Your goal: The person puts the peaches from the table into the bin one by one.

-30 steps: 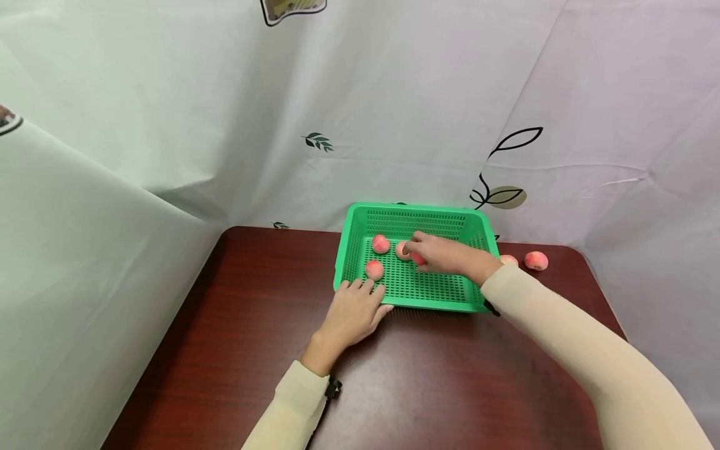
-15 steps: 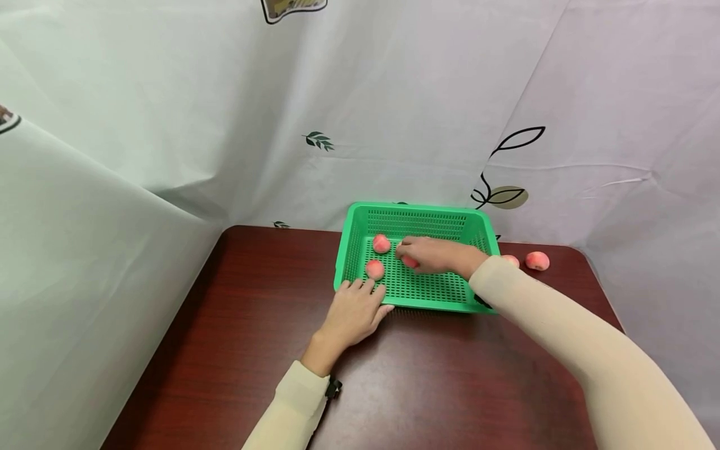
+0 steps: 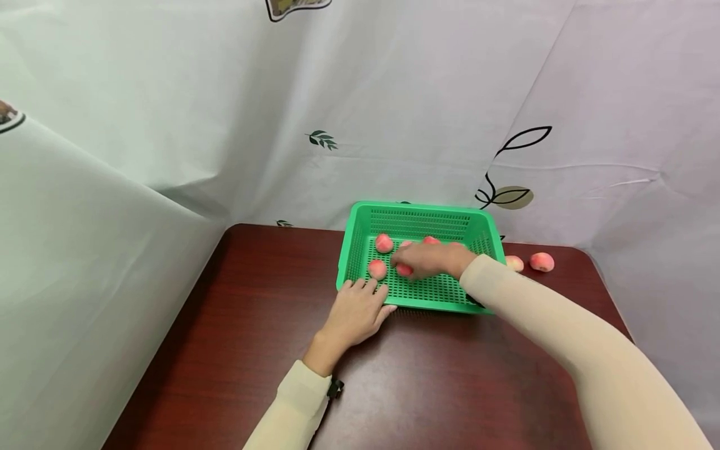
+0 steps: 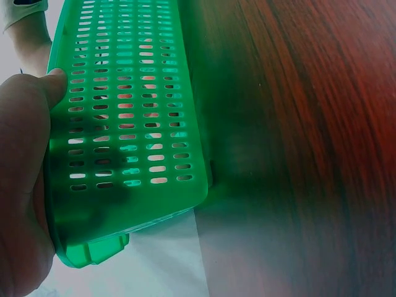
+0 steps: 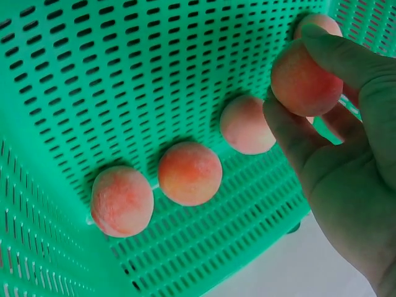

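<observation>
A green plastic basket [image 3: 424,304] with slotted walls stands near the table's back edge. My left hand [image 3: 354,312] grips its front rim near the left corner, thumb outside and fingers over the edge. Inside the basket, my right hand [image 3: 424,259] pinches a red-pink peach [image 5: 307,78] between thumb and fingers, low over the slotted floor. Other peaches lie in the basket: one at the back left [image 3: 384,243], one at the front left [image 3: 377,269], and several along the back, partly behind my right hand. The right wrist view shows three peaches in a row [image 5: 189,173].
Two more peaches, one pale [image 3: 514,263] and one redder [image 3: 542,262], lie on the table right of the basket. The dark red-brown wooden table [image 3: 253,325] extends to the left and front. White patterned cloth [image 3: 394,125] hangs behind and at both sides.
My right hand has moved left and slightly towards me inside the basket with the peach, uncovering peaches along the back. My left hand has stayed on the rim.
</observation>
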